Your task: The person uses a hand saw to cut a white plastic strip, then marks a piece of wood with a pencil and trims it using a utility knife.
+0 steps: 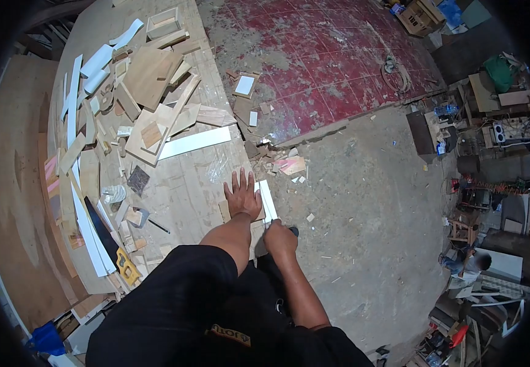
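Observation:
My left hand point(242, 194) lies flat with its fingers spread at the right edge of the wooden worktable point(197, 202), its palm over a small wooden piece point(224, 211). Just to its right, a narrow white strip point(265, 197) sticks out past the table edge. My right hand point(279, 237) is closed in a fist at the near end of that strip. Whatever the fist grips is hidden by the fingers.
Wood offcuts point(148, 73) are heaped on the table's far part. Along its left side lie a yellow-handled handsaw point(109, 238) and a black pen point(159, 226). A white board point(196, 143) lies ahead. Scraps litter the concrete floor point(350, 202). Another person point(470, 264) is at the right.

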`<action>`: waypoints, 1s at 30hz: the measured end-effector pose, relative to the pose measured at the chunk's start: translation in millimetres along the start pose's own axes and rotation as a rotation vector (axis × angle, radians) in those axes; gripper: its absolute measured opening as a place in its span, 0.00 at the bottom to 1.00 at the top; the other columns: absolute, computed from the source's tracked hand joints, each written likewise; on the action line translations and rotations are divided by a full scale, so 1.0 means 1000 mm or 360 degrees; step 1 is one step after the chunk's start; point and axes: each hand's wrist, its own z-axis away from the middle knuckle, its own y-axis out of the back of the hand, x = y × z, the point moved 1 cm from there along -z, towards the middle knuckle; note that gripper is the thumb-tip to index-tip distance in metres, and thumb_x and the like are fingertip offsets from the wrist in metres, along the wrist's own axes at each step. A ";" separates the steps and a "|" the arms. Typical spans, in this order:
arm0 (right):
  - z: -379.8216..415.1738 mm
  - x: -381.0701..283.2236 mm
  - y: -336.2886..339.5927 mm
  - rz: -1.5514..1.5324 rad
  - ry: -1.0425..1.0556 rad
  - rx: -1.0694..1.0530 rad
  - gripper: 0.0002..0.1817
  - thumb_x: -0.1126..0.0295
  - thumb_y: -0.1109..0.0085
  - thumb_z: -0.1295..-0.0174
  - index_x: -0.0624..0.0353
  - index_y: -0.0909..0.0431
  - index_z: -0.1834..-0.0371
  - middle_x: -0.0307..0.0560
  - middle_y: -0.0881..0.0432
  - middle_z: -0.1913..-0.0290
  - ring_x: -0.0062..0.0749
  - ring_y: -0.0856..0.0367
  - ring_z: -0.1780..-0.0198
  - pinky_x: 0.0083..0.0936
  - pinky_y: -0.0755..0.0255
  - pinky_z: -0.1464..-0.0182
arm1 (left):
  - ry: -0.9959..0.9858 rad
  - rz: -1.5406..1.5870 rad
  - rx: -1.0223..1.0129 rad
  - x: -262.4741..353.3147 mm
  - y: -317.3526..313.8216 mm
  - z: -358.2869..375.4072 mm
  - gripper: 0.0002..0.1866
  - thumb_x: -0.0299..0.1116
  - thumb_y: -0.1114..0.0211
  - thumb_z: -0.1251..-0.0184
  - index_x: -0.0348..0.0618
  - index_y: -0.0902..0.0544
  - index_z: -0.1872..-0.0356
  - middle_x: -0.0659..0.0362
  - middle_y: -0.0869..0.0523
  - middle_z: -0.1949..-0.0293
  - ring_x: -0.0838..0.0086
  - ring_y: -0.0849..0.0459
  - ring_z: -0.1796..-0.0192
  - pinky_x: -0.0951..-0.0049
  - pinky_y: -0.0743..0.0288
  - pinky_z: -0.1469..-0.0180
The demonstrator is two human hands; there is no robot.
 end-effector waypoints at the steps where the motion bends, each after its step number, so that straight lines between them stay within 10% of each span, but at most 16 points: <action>1: -0.001 -0.002 0.002 0.0030 0.0027 0.0012 0.18 0.67 0.55 0.32 0.68 0.23 0.49 0.67 0.14 0.55 0.60 0.13 0.53 0.52 0.21 0.50 | -0.0005 -0.0004 0.0004 0.001 0.000 0.000 0.36 0.50 0.54 0.26 0.53 0.46 0.20 0.56 0.55 0.17 0.56 0.62 0.17 0.38 0.68 0.22; 30: -0.061 -0.039 0.007 -0.0073 0.0099 -0.0031 0.21 0.61 0.55 0.29 0.66 0.19 0.48 0.67 0.14 0.52 0.60 0.15 0.48 0.50 0.23 0.46 | -0.0022 0.0058 -0.0038 -0.004 -0.005 -0.005 0.37 0.47 0.52 0.27 0.52 0.46 0.19 0.54 0.57 0.17 0.54 0.62 0.17 0.37 0.67 0.23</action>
